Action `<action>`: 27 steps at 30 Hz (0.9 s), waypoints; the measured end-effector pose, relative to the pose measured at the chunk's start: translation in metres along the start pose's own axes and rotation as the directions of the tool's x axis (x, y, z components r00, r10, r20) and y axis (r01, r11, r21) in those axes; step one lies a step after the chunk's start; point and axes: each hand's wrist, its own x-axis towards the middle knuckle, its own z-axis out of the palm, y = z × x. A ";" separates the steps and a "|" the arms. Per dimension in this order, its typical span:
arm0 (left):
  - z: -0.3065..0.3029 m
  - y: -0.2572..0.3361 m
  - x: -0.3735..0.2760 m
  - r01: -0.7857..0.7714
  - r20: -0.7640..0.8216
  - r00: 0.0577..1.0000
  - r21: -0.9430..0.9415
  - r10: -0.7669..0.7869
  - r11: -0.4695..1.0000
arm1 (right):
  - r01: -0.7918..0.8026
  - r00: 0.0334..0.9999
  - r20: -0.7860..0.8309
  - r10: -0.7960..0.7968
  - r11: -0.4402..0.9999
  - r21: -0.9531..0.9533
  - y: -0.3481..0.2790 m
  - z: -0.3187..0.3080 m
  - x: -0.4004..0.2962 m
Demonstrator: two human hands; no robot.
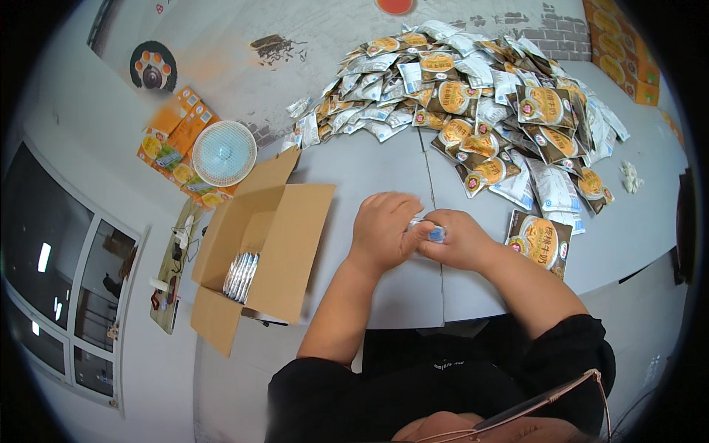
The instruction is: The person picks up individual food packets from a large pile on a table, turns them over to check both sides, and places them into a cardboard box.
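Observation:
Over the grey table, my left hand [385, 230] and my right hand [457, 238] meet around a small foil packet [436, 234], mostly hidden by the fingers; a white and blue part of it shows between the thumbs. To the left stands an open cardboard box [291, 246] with a row of upright silvery packets [241, 277] at its near end. Right of my right hand, a brown and orange printed packet [538, 243] lies flat, partly behind the forearm. Beyond my hands rises a large heap of similar packets [451, 99], brown or white side up.
A round white and blue basket [225, 153] stands behind the box, by orange printed cartons [183, 144]. More orange cartons [623, 52] are stacked at the far right. A crumpled white scrap [631, 177] lies on the right of the table. A power strip [185, 232] is at left.

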 end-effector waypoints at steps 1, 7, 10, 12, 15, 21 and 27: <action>0.001 -0.003 -0.005 0.045 0.077 0.996 0.003 -0.045 0.999 | -0.011 1.000 0.001 0.011 1.000 -0.001 0.000 0.000 0.000; 0.017 -0.007 -0.017 0.153 -0.042 0.987 -0.060 -0.156 0.986 | -0.125 0.985 0.130 0.111 0.986 0.108 -0.008 -0.004 0.000; 0.020 -0.005 -0.018 0.217 -0.052 0.974 -0.057 -0.220 0.975 | -0.146 0.980 0.154 0.122 0.977 0.156 -0.006 -0.006 0.000; 0.021 -0.003 -0.016 0.251 -0.046 0.966 -0.046 -0.253 0.967 | -0.191 0.972 0.181 0.149 0.953 0.238 -0.004 -0.007 0.001; 0.023 -0.001 -0.011 0.255 -0.054 0.965 -0.014 -0.255 0.967 | -0.224 0.965 0.193 0.177 0.941 0.255 0.003 -0.009 0.003; 0.022 0.005 0.000 0.199 -0.046 0.980 0.100 -0.195 0.975 | -0.235 0.954 0.253 0.159 0.923 0.304 0.024 -0.012 0.008; 0.021 0.002 0.000 0.178 -0.023 0.984 0.166 -0.176 0.970 | -0.327 0.892 0.419 0.168 0.880 0.345 0.010 -0.023 0.004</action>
